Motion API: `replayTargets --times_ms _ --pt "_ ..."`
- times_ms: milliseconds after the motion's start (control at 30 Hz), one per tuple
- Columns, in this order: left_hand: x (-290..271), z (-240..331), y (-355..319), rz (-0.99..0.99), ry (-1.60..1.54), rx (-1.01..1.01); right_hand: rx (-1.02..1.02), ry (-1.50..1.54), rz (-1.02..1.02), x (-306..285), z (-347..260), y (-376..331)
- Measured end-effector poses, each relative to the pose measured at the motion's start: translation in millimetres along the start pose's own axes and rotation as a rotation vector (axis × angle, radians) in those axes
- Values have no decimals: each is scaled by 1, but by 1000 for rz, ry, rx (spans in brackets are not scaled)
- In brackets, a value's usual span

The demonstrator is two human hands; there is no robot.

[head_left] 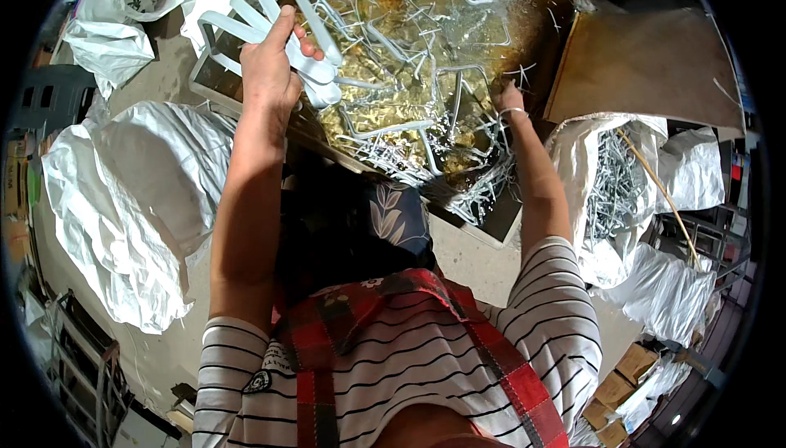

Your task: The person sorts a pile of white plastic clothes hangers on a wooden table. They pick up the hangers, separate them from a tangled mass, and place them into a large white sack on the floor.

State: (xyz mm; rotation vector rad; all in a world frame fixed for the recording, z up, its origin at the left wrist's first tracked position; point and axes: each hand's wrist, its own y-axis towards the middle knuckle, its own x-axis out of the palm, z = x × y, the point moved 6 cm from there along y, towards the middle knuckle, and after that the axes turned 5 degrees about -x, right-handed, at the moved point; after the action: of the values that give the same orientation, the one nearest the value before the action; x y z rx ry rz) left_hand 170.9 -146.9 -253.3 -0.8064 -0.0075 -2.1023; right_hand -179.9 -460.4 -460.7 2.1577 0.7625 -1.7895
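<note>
My left hand (274, 67) is closed round a bundle of light grey, flat bent handles (323, 88), raised over the left side of a shallow tray (483, 239). Their curved ends stick out above the fist and their rounded ends hang below it. Inside the tray, more grey bent handles (401, 127) lie scattered among thin white scraps on a wet, yellowish-brown surface. My right hand (509, 100), with a band at the wrist, reaches down at the tray's right side beside some thin white strips (524, 76). Shadow hides most of its fingers.
An open white sack (131, 211) stands to the left. At the right, another white sack (577, 162) is full of small grey pieces (616, 182), with a thin stick (655, 190) leaning across it. A brown board (647, 67) adjoins the tray's right side. Cardboard boxes (614, 391) lie at the lower right.
</note>
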Motion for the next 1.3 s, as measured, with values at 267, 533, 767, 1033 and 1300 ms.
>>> replayTargets --times_ms 267,533,767,1033,1300 --pt "-7 15 3 26 110 63 431 -16 -362 98 50 -8" --pt "-9 17 6 49 146 113 -104 -347 112 29 -6 -14" --pt "2 14 -3 25 350 216 -565 125 -484 6 -212 -101" --pt "-10 3 -3 74 524 155 -402 -224 -734 84 -217 -88" --pt "-25 -33 21 59 646 -77 -63 1097 -761 -24 -212 -65"
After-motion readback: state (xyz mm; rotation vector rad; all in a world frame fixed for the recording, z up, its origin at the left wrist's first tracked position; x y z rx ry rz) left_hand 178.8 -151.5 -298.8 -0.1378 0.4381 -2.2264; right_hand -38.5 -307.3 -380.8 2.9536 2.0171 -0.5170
